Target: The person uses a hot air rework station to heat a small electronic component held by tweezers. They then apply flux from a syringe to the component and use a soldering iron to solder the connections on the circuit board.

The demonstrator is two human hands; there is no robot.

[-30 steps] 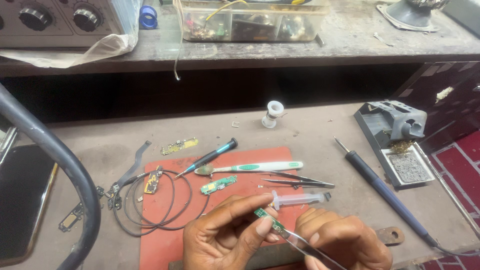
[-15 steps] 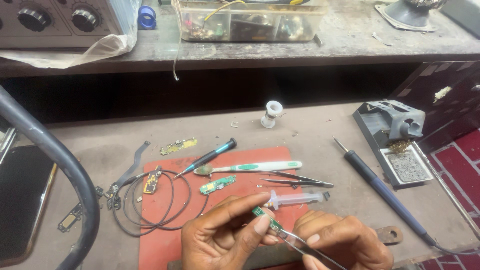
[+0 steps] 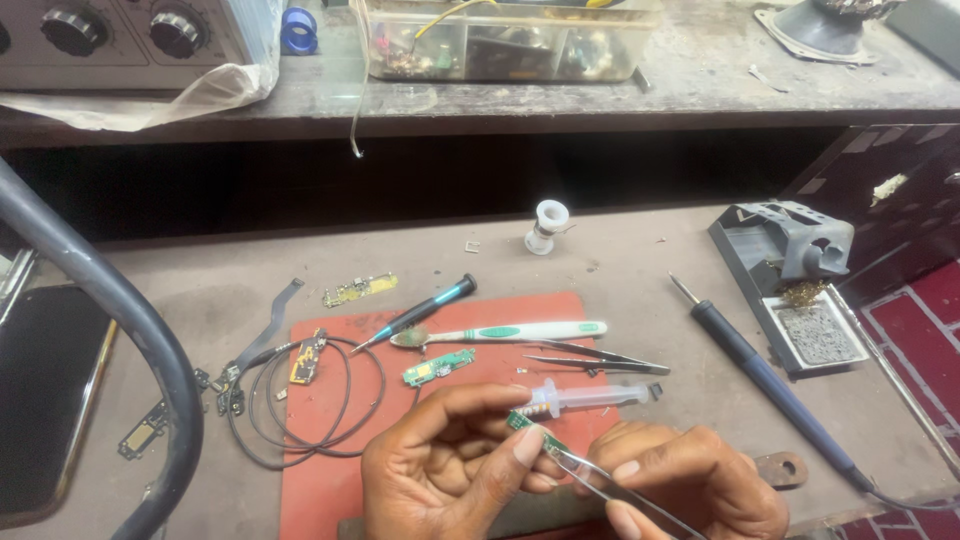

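Note:
My left hand [image 3: 450, 470] pinches a small green circuit board [image 3: 525, 424] between thumb and forefinger, low in the middle of the head view. My right hand [image 3: 685, 485] grips metal tweezers [image 3: 600, 478] whose tips touch that board. Both hands hover over the front edge of a red work mat [image 3: 330, 480]. Just beyond the fingers lies a clear syringe [image 3: 590, 397].
On the mat lie another green board [image 3: 438, 368], a white-and-green toothbrush [image 3: 510, 332], spare tweezers [image 3: 600, 360], a small screwdriver [image 3: 420, 310] and a coiled black cable [image 3: 300, 410]. A soldering iron [image 3: 770, 385] and its stand [image 3: 795, 270] sit to the right, and a solder spool [image 3: 548, 225] behind.
The hands have stayed nearly still; the small board and tweezers tips shifted only slightly.

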